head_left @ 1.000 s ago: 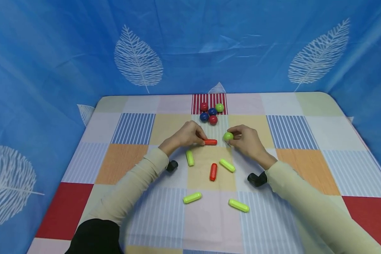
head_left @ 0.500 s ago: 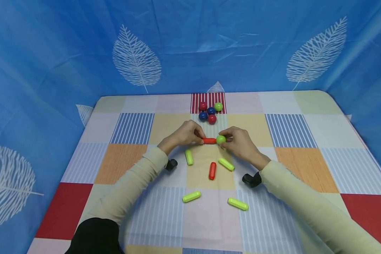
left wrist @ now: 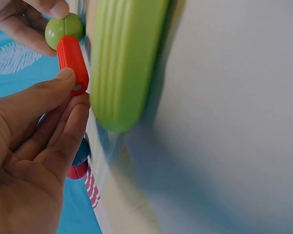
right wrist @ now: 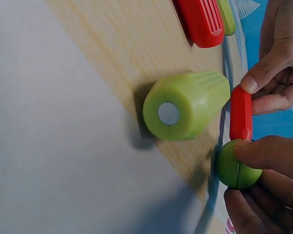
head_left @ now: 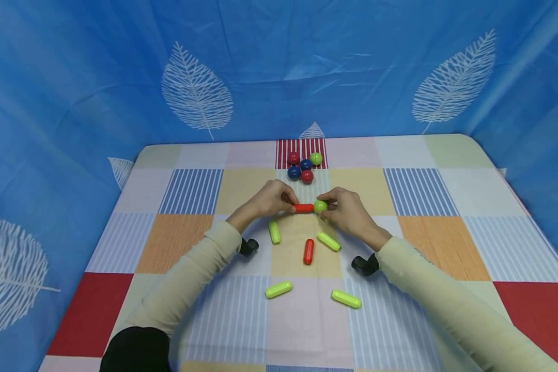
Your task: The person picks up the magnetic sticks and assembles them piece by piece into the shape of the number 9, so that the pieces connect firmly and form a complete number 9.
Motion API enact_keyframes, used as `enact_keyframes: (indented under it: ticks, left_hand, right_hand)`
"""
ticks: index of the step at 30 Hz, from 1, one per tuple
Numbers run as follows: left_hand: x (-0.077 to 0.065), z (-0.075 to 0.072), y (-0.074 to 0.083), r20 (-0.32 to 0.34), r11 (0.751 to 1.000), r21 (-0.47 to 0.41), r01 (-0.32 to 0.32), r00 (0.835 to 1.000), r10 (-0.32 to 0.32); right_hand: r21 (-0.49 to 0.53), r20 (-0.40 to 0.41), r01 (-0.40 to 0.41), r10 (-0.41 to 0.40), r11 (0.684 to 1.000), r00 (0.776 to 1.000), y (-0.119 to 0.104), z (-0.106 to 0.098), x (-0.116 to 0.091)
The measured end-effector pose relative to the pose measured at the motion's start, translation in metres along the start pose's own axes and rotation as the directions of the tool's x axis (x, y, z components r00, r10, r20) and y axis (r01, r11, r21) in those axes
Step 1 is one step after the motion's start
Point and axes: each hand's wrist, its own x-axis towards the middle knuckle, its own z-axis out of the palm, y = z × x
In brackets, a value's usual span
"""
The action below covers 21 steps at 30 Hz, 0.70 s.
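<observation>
A red ribbed rod point(head_left: 304, 208) is pinched at its left end between the thumb and fingers of my left hand point(head_left: 268, 199). My right hand point(head_left: 351, 211) grips a green ball point(head_left: 320, 207) with thumb and fingers. In both wrist views the right end of the red rod point(right wrist: 241, 113) touches the green ball point(right wrist: 237, 165). A round metal-looking spot shows on the rod's near end in the left wrist view. Closest to the hands on the table lie a green rod point(head_left: 274, 232) and another green rod point(head_left: 328, 242).
Behind the hands sits a cluster of red, blue and green balls point(head_left: 305, 165). A second red rod point(head_left: 309, 251) lies in front. Two more green rods, one at left point(head_left: 278, 290) and one at right point(head_left: 346, 299), lie nearer me. A blue leaf-print curtain point(head_left: 279, 67) surrounds the table.
My right hand has moved left with the green ball, closing the gap to the red rod until they touch. My left hand has kept its pinch on the rod almost in place.
</observation>
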Motion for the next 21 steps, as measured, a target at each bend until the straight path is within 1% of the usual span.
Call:
enact_keyframes:
  ticks: [4, 10, 16, 21]
  left_hand:
    - [-0.0009, -0.0020, 0.0011, -0.003, 1.000, -0.004, -0.013, 1.000, 0.013]
    - [-0.0015, -0.0054, 0.0034, -0.032, 0.999, -0.006, -0.034, 0.999, 0.034]
    - [-0.0018, -0.0039, 0.0010, -0.023, 1.000, -0.021, -0.013, 1.000, 0.013]
    - [-0.0012, -0.0028, 0.0006, -0.016, 1.000, -0.011, -0.011, 1.000, 0.011]
  right_hand:
    - [0.004, 0.002, 0.003, -0.003, 1.000, 1.000, -0.0007, -0.0002, -0.0001]
    - [-0.001, 0.001, 0.013, -0.013, 1.000, 1.000, -0.0008, -0.0009, 0.0012]
    - [-0.021, 0.014, 0.038, -0.038, 0.999, 0.999, 0.0000, -0.0009, 0.0033]
    - [-0.052, 0.031, 0.025, -0.023, 0.998, 0.999, -0.0001, -0.0017, 0.0029]
